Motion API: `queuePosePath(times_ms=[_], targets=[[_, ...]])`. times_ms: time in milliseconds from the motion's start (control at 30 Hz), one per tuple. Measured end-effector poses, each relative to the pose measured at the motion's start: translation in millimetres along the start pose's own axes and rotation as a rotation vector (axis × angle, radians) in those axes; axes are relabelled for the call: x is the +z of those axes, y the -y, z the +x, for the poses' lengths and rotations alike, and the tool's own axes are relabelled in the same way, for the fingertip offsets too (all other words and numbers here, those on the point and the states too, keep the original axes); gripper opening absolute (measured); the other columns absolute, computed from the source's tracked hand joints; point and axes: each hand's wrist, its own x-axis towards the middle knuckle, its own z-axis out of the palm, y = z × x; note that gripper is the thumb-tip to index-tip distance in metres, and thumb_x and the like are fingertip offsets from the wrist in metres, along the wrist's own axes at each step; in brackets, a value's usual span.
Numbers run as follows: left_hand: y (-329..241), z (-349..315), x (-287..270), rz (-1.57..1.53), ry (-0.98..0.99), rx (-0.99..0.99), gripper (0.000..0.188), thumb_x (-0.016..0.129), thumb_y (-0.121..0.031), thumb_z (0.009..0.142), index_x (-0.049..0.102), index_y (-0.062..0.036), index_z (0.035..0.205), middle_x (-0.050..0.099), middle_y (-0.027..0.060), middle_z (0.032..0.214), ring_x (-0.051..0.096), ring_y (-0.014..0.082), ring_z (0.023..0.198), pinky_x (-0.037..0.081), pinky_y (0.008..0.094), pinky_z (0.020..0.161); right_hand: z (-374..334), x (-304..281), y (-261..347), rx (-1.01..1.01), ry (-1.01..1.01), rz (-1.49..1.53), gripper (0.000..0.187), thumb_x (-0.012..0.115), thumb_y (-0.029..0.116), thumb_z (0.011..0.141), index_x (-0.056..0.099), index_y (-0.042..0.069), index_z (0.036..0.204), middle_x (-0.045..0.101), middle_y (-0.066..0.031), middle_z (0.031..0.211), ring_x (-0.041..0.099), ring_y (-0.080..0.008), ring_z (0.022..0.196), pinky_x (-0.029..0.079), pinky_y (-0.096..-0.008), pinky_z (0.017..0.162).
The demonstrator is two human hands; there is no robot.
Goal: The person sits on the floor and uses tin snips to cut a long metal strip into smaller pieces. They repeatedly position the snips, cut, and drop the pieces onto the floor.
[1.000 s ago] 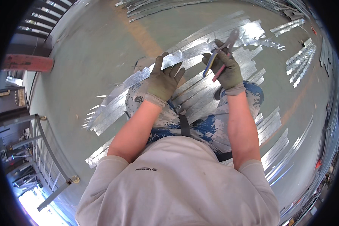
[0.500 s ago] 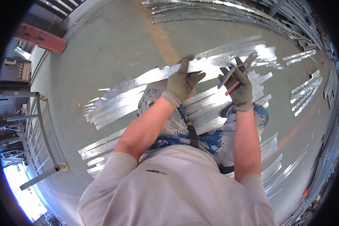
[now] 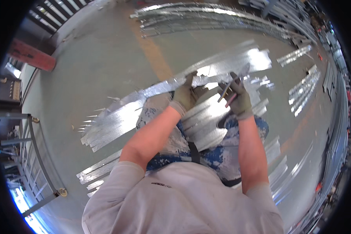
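My left hand (image 3: pixel 185 95), in an olive-grey work glove, is closed on a long shiny sheet-metal strip (image 3: pixel 144 93). The strip runs leftward from the hand across my left knee, and its right part passes toward my other hand. My right hand (image 3: pixel 241 100), gloved alike, grips tin snips with one reddish handle (image 3: pixel 231 100) and one darker handle. Their grey blades point away from me and are blurred, so I cannot tell whether they touch the strip. Rows of silvery metal strips (image 3: pixel 206 117) lie beneath my hands and between my legs.
More flat strips (image 3: pixel 99 165) lie at the near left. Long metal lengths (image 3: pixel 206 17) are stacked at the far side, with short bundles (image 3: pixel 305 91) on the right. A wheeled metal frame (image 3: pixel 37 152) stands left, below a red post (image 3: pixel 33 56).
The view has shifted slightly, moving the floor and strips down and left. My right hand with the snips has come a little nearer to my left hand, which still holds the strip.
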Motion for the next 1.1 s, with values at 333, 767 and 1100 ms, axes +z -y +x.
queuePosePath(times_ms=[333,767,1100], targets=[[2.2,6.8,-8.8,-0.006,-0.021,0.009,0.041,0.064,-0.032,0.116,0.062,-0.0139,0.153,0.071,0.0108,0.133,0.078,0.0292,0.104,0.068,0.0454,0.104,-85.0,28.2,-41.6,0.365,-0.127,-0.141,0.064,0.072,0.005,0.103,0.047,0.001,0.161,0.073,-0.0214,0.131,0.079,-0.0310,0.100,0.067,-0.0428,0.090],[2.7,10.4,-21.8,0.020,0.037,0.040,0.038,0.057,-0.026,0.118,0.061,-0.0068,0.151,0.076,0.0149,0.130,0.079,0.0335,0.112,0.064,0.0513,0.108,-67.1,35.1,-62.6,0.333,-0.089,-0.706,0.067,0.081,0.005,0.089,0.060,-0.001,0.152,0.073,-0.0060,0.121,0.066,-0.0172,0.101,0.054,-0.0296,0.091],[0.6,5.5,-14.8,0.046,0.043,0.026,0.036,0.055,-0.027,0.119,0.061,-0.0073,0.148,0.074,0.0164,0.138,0.077,0.0376,0.120,0.065,0.0562,0.106,-51.5,20.6,-63.2,0.277,-0.072,-0.824,0.059,0.076,0.005,0.090,0.063,0.000,0.147,0.071,-0.0055,0.113,0.067,-0.0171,0.097,0.055,-0.0299,0.090]])
